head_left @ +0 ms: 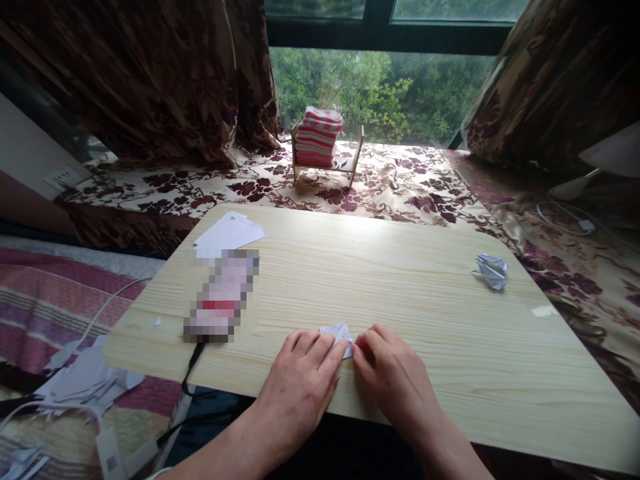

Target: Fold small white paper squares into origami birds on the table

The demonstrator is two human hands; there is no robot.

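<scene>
Scraps of white paper [85, 380] lie on the striped bedding [45, 300] off the left edge of the table [400, 293], with a white cable [100, 313] running across them. On the table's left part, loose white sheets [227, 233] sit near the far edge, and just in front of them lies a blurred-out object [223, 297] that cannot be made out; a dark strap [193, 363] trails from it over the table's near edge.

At the near edge of the table, about midway along it, the left hand [300, 387] lies flat with its fingers [325, 350] pressing down on a small folded piece of white paper [339, 333]. The right hand [395, 377] sits just beside the left, touching it, its fingertips [361, 347] pinching the right end of the same paper against the wood. Both hands are loosely curled and narrow, bearing on the paper rather than lifting it; only its far half shows beyond the fingers.

Beyond the table's far edge, on the flowered cloth [400, 180] under the window [370, 87], a small wooden rack [327, 163] holds a stack of red and white striped cloths [317, 137]. Near the table's right edge, well apart from the hands, rests a finished folded paper shape [491, 271]. Off the table to the right, a white cord [570, 220] lies coiled on the cloth.
</scene>
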